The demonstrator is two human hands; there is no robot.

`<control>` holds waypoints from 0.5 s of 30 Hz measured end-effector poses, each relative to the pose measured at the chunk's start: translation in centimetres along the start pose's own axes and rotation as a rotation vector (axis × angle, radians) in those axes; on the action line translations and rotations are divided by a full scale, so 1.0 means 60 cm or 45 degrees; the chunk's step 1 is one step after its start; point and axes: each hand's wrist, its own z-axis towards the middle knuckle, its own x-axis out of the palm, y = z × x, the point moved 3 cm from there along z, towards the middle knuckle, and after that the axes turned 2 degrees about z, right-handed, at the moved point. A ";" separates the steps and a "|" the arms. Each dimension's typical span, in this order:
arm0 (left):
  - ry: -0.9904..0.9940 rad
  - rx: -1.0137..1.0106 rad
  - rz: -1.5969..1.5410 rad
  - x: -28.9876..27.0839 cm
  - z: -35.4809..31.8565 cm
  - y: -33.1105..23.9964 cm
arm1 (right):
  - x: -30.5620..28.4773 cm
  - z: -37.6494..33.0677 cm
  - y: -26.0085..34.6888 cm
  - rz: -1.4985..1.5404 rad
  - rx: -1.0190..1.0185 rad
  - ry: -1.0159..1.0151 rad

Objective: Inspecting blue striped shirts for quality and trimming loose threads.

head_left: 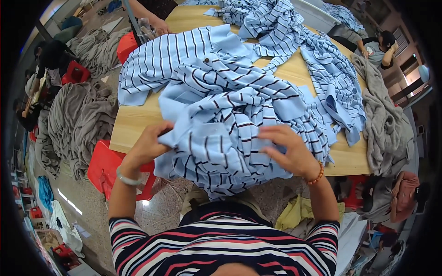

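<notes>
A heap of light blue shirts (258, 103) with dark stripes lies crumpled at the near edge of the wooden table (133, 124). My left hand (154, 140) is closed on a plain blue edge of the top striped shirt (209, 142), its fingers partly hidden by cloth. On the other side of the heap, my right hand (287, 149) hovers at the fabric with thumb and fingers apart, slightly blurred. Beyond the heap, a flatter striped shirt (161, 55) is spread toward the far left, its front part over the table edge.
More striped shirts (331, 78) trail along the table's right side and far end. Another person's hand (159, 27) rests at the far left edge. Grey fabric piles (83, 119) lie on the left; grey cloth (386, 119) hangs at the right. A red stool (103, 165) stands near my left arm.
</notes>
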 end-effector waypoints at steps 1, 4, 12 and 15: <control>-0.010 0.000 0.008 -0.014 -0.021 0.020 | -0.010 0.012 -0.005 -0.102 0.002 -0.116; 0.086 -0.139 0.093 -0.038 -0.055 0.072 | -0.022 0.083 -0.039 -0.399 -0.114 -0.519; -0.263 0.052 -0.024 -0.092 0.094 -0.020 | -0.025 0.217 -0.168 -0.652 0.198 -0.327; -0.449 0.426 0.529 -0.071 0.222 -0.005 | -0.023 0.202 -0.192 -0.508 -0.036 -0.472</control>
